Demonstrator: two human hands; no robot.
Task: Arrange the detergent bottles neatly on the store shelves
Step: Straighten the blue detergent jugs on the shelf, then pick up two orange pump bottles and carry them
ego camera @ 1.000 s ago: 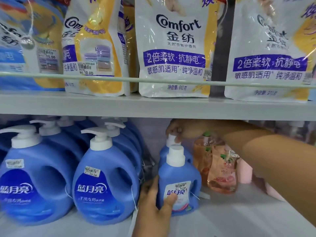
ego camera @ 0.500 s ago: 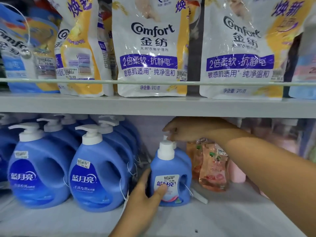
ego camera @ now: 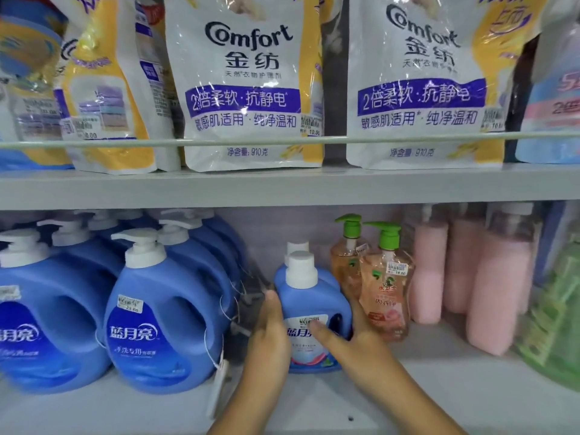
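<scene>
Cupping small blue bottle [ego camera: 309,304] between left hand [ego camera: 270,337] and right hand [ego camera: 354,334], fingers wrapping its sides — risking knocking peach pump bottle [ego camera: 386,296] just beside.

- The small blue plastic detergent bottle [ego camera: 309,304] with its white matt screw cap is showing a smooth, faintly shiny skin and a paper label.
- The big blue plastic pump jugs [ego camera: 163,312] on the left are gleaming softly, each wearing a white paper price sticker.
- The white and yellow film refill pouches [ego camera: 248,89] on the far upper shelf are looking glossy and crinkled.
- The clear peach plastic pump bottles [ego camera: 384,293] on the right are looking translucent.
- The grey shelf board [ego camera: 345,186] is appearing matt and smooth.
</scene>
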